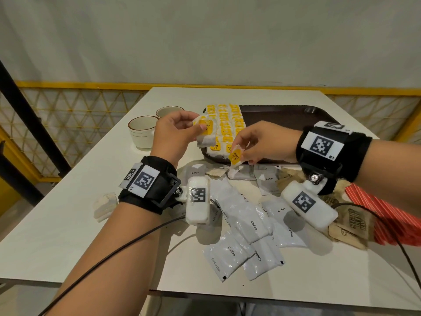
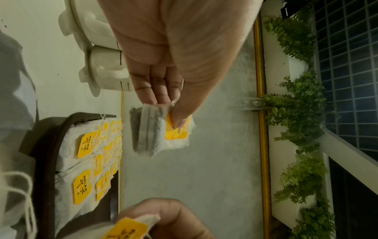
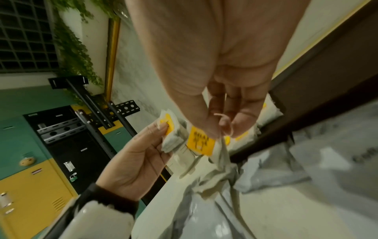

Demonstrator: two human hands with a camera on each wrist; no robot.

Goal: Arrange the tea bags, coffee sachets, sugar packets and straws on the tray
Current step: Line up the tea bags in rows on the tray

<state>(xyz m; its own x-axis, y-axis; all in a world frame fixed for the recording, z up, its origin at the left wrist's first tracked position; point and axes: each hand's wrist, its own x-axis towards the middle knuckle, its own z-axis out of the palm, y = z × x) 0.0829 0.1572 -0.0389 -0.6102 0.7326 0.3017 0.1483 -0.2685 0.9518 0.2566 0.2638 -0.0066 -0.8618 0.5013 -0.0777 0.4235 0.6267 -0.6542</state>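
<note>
A person's left hand [image 1: 173, 131] pinches a yellow-tagged tea bag [image 1: 205, 131] above the brown tray [image 1: 284, 115], beside rows already laid. The right hand [image 1: 262, 142] pinches another tea bag [image 1: 235, 156] at the tray's near edge. Dangling strings could snag and disturb those rows.

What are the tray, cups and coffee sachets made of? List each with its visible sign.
Tray: likely plastic, dark brown, matte, with a moulded raised rim.
Cups: glazed ceramic, cream and glossy, with a brown rim line.
Coffee sachets: probably plastic film or foil, grey-white and crinkled, with shiny highlights.
</note>
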